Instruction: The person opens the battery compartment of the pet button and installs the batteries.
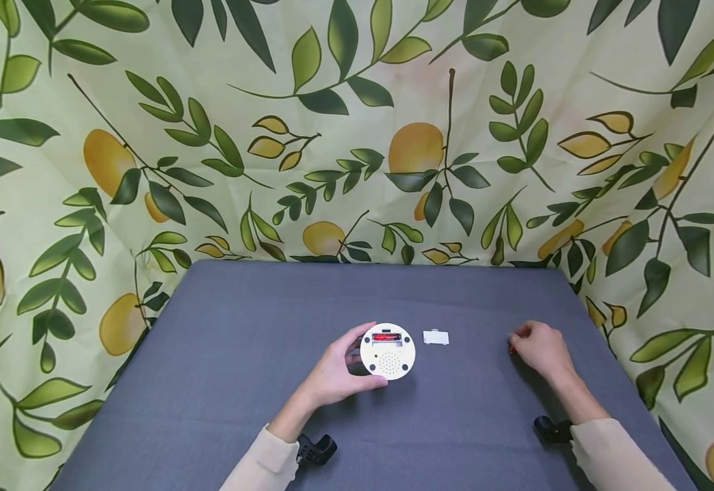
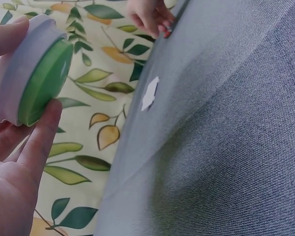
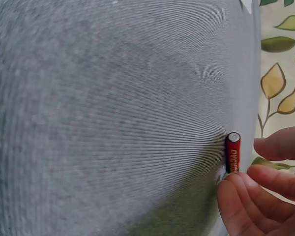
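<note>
A leafy, fruit-printed cloth backdrop (image 1: 357, 136) hangs from one side of the scene to the other, behind and around a desk (image 1: 240, 307) with a grey-blue covering. From the left, a cream left sleeve (image 1: 264, 460) reaches in, with a black wrist mount (image 1: 316, 450) beside its cuff. The left hand (image 1: 335, 372) holds a round white device (image 1: 389, 366) above the desk near its middle, the thumb and fingers clamped on its rim. The device's flat white face, with dark round feet and a cluster of small holes, is turned to the head camera; the left wrist view shows a green part (image 2: 46, 81) on its other side. In the open slot near the top of that face lies a red inner battery (image 1: 386, 337). Just right of the device, a small white cover (image 1: 436, 337) lies flat on the desk. Farther right, well apart from it, the right hand (image 1: 541, 344) is low over the desk, its fingertips gathered at one end of a loose red battery (image 3: 233, 155); I cannot tell whether they pinch it or only touch it. A second black mount (image 1: 551, 429) and the cream right sleeve (image 1: 617, 453) follow.
</note>
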Demonstrator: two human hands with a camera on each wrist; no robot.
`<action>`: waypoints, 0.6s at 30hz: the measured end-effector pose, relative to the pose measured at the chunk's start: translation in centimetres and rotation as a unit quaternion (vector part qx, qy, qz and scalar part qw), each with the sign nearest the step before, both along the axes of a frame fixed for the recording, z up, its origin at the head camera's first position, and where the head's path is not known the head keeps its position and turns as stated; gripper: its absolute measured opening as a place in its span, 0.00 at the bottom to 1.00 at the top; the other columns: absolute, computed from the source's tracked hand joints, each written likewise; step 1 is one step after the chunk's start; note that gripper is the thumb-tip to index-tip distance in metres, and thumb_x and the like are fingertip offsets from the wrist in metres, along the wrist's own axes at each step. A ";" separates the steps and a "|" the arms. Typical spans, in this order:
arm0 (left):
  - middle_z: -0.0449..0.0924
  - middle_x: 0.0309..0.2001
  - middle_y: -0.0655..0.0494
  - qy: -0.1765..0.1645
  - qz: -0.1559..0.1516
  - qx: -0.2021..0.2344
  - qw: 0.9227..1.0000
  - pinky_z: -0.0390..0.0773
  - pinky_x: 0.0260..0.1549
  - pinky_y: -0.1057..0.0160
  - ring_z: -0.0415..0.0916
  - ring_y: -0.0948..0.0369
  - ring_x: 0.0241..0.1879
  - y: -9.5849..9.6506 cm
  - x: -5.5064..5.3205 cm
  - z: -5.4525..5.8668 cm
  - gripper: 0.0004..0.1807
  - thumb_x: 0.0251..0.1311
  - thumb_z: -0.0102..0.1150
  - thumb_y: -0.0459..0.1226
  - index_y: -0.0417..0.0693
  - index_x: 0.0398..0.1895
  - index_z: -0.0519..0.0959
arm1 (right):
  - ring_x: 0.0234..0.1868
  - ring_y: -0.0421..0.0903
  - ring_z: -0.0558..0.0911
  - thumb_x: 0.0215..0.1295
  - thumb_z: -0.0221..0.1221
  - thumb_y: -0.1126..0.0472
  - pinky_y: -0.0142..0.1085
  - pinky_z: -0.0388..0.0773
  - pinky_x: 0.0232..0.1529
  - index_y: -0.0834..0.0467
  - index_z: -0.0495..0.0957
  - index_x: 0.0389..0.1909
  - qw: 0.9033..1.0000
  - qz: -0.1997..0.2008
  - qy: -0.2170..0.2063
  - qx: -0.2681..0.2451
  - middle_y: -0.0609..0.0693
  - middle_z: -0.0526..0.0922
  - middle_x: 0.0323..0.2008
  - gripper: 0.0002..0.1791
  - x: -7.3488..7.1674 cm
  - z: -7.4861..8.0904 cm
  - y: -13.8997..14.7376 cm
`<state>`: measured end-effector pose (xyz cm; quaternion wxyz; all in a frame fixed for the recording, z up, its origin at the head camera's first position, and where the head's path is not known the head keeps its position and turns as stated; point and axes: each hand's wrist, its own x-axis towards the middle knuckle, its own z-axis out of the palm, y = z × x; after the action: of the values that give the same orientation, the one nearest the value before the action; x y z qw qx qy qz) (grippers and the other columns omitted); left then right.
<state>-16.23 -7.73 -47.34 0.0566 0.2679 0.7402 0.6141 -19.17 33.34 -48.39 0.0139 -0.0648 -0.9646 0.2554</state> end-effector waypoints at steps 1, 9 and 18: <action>0.74 0.64 0.52 -0.001 0.000 0.000 1.000 0.81 0.55 0.61 0.78 0.58 0.56 0.0 0.0 0.0 0.48 0.47 0.80 0.33 0.43 0.73 0.66 | 0.34 0.58 0.81 0.69 0.59 0.58 0.51 0.77 0.30 0.70 0.80 0.41 1.000 -0.004 -0.005 0.002 0.65 0.83 0.37 0.16 0.0 -0.1 0.0; 0.75 0.64 0.54 0.002 0.001 -0.003 1.000 0.81 0.56 0.61 0.77 0.59 0.57 -0.1 0.0 0.0 0.48 0.47 0.81 0.34 0.46 0.73 0.66 | 0.37 0.62 0.81 0.69 0.60 0.60 0.53 0.79 0.33 0.73 0.79 0.44 0.999 -0.015 -0.032 0.003 0.69 0.83 0.39 0.17 -0.3 -0.5 0.1; 0.75 0.63 0.52 0.006 0.001 0.003 1.000 0.81 0.55 0.61 0.78 0.59 0.55 -0.1 0.0 -0.2 0.48 0.48 0.80 0.34 0.46 0.73 0.66 | 0.34 0.60 0.81 0.64 0.58 0.63 0.52 0.79 0.31 0.73 0.80 0.40 1.000 0.000 -0.019 0.000 0.67 0.83 0.36 0.14 -0.2 -0.5 0.0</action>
<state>-16.26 -7.84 -47.56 0.0510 0.2711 0.7389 0.6148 -19.39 33.29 -48.86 -0.0042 -0.0696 -0.9646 0.2544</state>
